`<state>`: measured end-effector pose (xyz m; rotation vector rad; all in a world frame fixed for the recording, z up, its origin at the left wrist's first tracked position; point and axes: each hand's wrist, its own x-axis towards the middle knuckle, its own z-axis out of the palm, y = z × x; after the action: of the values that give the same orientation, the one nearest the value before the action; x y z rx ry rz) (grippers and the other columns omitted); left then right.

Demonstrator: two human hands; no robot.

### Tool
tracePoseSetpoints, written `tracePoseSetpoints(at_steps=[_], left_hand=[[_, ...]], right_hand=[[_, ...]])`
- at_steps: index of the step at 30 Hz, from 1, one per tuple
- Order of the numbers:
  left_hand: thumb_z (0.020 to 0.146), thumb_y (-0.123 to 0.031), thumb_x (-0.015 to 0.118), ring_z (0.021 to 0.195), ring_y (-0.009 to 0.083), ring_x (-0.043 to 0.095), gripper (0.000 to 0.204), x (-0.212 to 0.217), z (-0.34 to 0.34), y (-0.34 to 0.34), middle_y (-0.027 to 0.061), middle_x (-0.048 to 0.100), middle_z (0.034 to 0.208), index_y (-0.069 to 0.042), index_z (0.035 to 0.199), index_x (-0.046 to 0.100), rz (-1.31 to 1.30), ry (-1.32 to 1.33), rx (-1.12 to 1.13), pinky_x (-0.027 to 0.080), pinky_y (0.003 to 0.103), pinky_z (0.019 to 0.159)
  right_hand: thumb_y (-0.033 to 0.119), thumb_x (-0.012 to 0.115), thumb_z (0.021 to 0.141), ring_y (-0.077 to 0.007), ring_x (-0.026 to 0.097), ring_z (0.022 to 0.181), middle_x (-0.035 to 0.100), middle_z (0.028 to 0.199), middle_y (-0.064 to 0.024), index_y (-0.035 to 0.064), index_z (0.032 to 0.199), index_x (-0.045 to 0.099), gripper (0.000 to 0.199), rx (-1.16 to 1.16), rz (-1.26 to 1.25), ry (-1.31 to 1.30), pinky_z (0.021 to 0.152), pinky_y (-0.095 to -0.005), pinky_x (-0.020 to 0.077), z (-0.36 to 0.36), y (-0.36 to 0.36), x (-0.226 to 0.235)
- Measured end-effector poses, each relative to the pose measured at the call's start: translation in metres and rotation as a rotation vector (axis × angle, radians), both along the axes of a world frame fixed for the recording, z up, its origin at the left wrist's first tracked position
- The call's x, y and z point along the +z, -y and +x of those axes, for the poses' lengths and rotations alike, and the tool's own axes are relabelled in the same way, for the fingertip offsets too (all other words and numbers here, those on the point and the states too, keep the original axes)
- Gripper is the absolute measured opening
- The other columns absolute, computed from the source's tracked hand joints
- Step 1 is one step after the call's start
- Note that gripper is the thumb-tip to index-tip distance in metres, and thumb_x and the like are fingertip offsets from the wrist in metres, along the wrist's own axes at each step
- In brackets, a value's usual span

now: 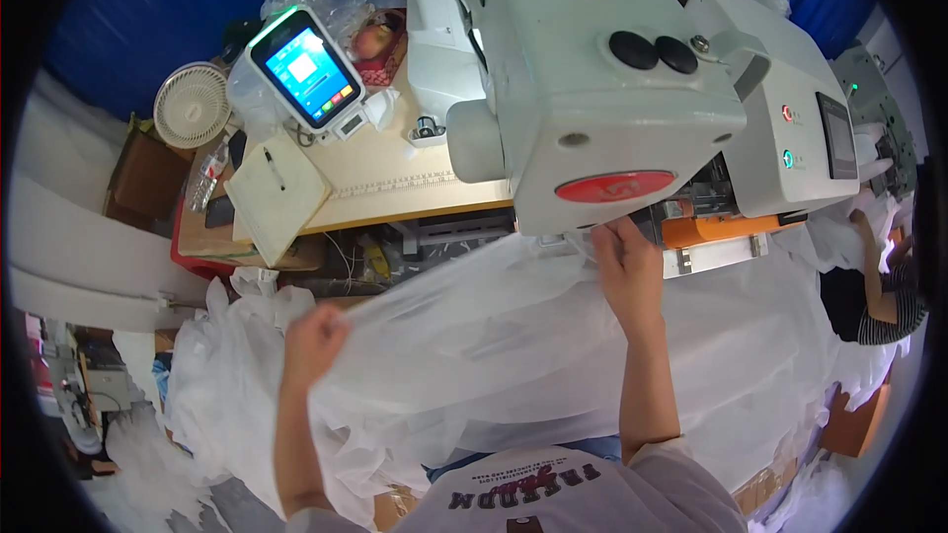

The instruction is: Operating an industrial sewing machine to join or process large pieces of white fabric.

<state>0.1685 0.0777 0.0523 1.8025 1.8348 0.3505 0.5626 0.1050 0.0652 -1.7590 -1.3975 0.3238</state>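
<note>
Head view is showing a thin white sheet of fabric [513,336] being stretched between the person's two hands, spreading over the lap and piling up in folds on both sides. The left hand [314,341] is clenching a bunched edge of the sheet in a fist and pulling it out to the side, which is keeping the cloth taut and flat. The right hand [627,266] is lying on the far edge of the sheet with its grip pinching the cloth just beneath the head of a big grey sewing machine [592,79], apparently to guide that edge toward the needle, which is hidden. Behind, the wooden surface [395,183] is carrying a small screen on a stand [304,66], a notepad with a pen [276,192] and a white fan [192,105]. At the right edge another person's arm [874,266] is working at more white cloth.
</note>
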Motion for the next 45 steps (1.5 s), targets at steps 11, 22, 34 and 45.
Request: tracePoseSetpoints(at_steps=[11,22,34,45], left_hand=[[0.071,-0.003,0.07,0.089,0.0287,0.059,0.014,0.054,-0.063,0.149,0.0146,0.062,0.088,0.001,0.073,0.057,-0.342,0.63,-0.43,0.046,0.035,0.085],[0.073,-0.011,0.065,0.058,0.0047,0.043,0.022,0.034,-0.177,0.149,-0.0047,0.047,0.06,-0.005,0.06,0.049,-0.114,0.439,0.473,0.036,0.022,0.053],[0.081,-0.025,0.066,0.068,0.0156,0.058,0.023,-0.017,-0.112,0.05,0.0032,0.059,0.081,-0.006,0.091,0.058,-0.044,0.85,0.899,0.05,0.028,0.064],[0.082,-0.022,0.062,0.056,0.0105,0.047,0.016,-0.039,-0.12,0.035,-0.0007,0.057,0.07,-0.007,0.077,0.058,0.109,0.247,0.291,0.04,0.028,0.051]], right_hand=[[0.016,0.052,0.09,-0.0082,0.042,0.057,0.05,0.063,-0.0045,-0.0021,0.09,0.056,0.019,0.044,0.035,-0.078,0.052,-0.0247,0.037,0.008,-0.01,-0.006],[0.026,0.058,0.087,-0.0307,0.058,0.083,0.061,0.095,-0.0179,-0.0019,0.109,0.054,0.036,0.275,-0.206,0.209,0.075,-0.0326,0.0442,0.014,0.003,0.027],[0.016,0.067,0.078,-0.0151,0.053,0.061,0.06,0.069,-0.0103,-0.0031,0.087,0.061,0.022,-0.045,-0.194,-0.011,0.061,-0.0276,0.0439,0.056,0.056,0.028],[0.022,0.063,0.082,-0.0241,0.044,0.053,0.051,0.055,-0.0068,0.0014,0.076,0.056,0.022,-0.025,0.031,0.242,0.054,-0.0317,0.0386,0.033,0.018,0.029]])
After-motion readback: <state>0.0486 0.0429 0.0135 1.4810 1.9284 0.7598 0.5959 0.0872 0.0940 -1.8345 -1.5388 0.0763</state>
